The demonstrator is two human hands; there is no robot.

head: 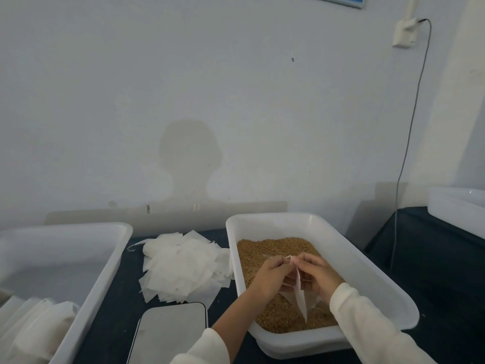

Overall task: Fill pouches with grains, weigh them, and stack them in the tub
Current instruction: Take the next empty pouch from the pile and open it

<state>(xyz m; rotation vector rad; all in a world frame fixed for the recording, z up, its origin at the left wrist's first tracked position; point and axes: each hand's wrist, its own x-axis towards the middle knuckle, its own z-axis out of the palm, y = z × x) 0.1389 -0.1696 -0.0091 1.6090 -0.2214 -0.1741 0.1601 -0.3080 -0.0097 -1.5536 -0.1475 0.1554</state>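
Over grain tub (367, 271) at 5 o'clock: left hand (270, 275) and right hand (319, 275) pinching pouch (300, 295) mouth, fingers curled, presumably parting it so spilt grains (265, 252) drop back.

The left tub (86, 261) is running off the left and bottom edges of the picture, so only part of the filled pouches (39, 327) inside it is showing. The scale (170, 334) near the front edge of the table (115, 311) is getting cut off at the bottom, and no numbers are showing on it. The two hands are covering part of the thin pouch (300, 292) over the grains (273, 248), and another tub (456, 208) is slipping off the right edge.
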